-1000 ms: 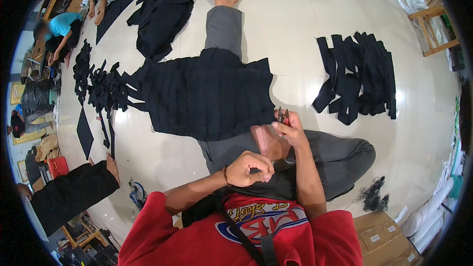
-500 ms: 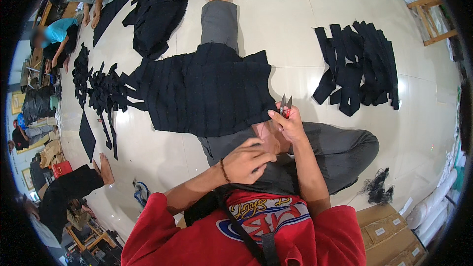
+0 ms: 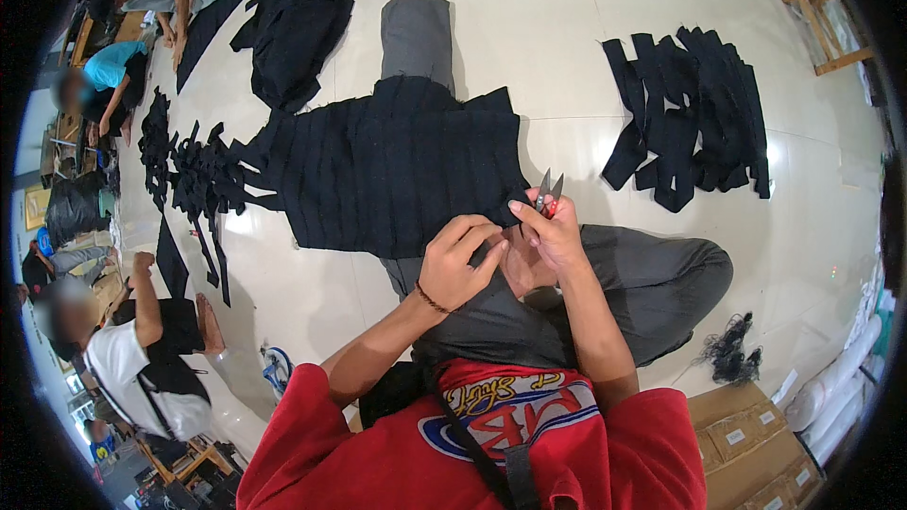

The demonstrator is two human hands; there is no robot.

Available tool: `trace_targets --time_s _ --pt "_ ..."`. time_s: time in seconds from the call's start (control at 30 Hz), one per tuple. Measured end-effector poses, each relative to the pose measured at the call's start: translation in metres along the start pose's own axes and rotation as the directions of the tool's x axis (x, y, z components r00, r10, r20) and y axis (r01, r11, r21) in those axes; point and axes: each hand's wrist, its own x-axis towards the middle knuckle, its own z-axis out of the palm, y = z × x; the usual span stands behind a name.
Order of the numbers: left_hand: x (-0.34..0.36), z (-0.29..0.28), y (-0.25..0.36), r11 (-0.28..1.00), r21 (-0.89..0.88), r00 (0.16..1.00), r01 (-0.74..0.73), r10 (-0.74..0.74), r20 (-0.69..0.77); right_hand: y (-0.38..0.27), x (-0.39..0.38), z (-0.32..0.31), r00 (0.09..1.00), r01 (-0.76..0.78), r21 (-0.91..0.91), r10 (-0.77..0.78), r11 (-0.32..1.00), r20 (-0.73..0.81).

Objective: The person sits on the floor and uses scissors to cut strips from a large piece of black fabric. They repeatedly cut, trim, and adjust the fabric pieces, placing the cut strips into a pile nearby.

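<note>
A wide piece of black cloth (image 3: 387, 175), with ridges or seams running along it, lies over my outstretched leg. At its lower right corner my right hand (image 3: 556, 241) grips small thread snips (image 3: 550, 193). Their blades point up and stand apart, and a red handle shows between my fingers. The right thumb rests by the cloth's corner. My left hand (image 3: 458, 264) is just left of it, against the cloth's near edge. Its thumb and fingertips are pinched together; whatever is between them is too small to make out.
Black strips (image 3: 694, 118) lie on the tiled floor to the right. Tangled black scraps (image 3: 203, 170) and a black cloth heap (image 3: 293, 33) lie left. Dark thread (image 3: 732, 349) sits near cardboard boxes (image 3: 756, 449). Co-workers sit along the left, one in a white shirt (image 3: 142, 368) nearby.
My left hand has moved up and forward from above my lap to the cloth's near edge, beside my right hand. The co-worker at lower left has leaned into view with a raised arm.
</note>
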Motion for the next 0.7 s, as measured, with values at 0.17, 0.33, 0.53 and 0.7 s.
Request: trace_targets --time_s 0.17,0.33,0.53,0.7 --pt "0.007 -0.001 -0.011 0.978 0.185 0.994 -0.099 0.104 -0.017 -0.006 -0.006 0.009 0.999 -0.031 0.076 0.033 0.997 -0.031" --pt "0.009 -0.001 -0.026 0.962 0.18 0.978 -0.204 0.207 0.0 -0.006 -0.007 0.008 0.998 -0.041 0.105 0.046 0.994 -0.042" --pt "0.014 -0.005 -0.03 0.98 0.122 0.986 -0.16 0.165 -0.032 -0.001 -0.008 0.01 0.997 -0.036 0.161 0.047 0.986 -0.063" --pt "0.015 -0.007 -0.032 0.985 0.092 0.988 -0.143 0.147 -0.04 0.001 -0.008 0.01 0.997 -0.049 0.169 0.06 0.984 -0.057"
